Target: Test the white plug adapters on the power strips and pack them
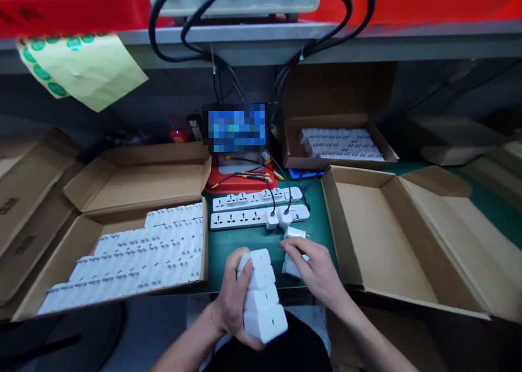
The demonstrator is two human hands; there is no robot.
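Observation:
My left hand [233,301] is wrapped round a row of several white chargers [265,293], held over the front edge of the green table. To its right, my right hand [312,263] has thumb and forefinger together beside a white charger [294,232] lying on the table. Another white charger [290,266] lies partly under that hand; whether the fingers grip either one is unclear. Behind the hands are two white power strips [238,219], with two chargers [272,220] plugged into the nearer one.
An open carton [206,252] full of white chargers stands left. At right is an open carton [367,236] with bare cardboard inside; a part-filled carton [291,157] stands behind. A screen [236,128] rises over a red tray [244,184]. Black cables [153,24] hang from the shelf.

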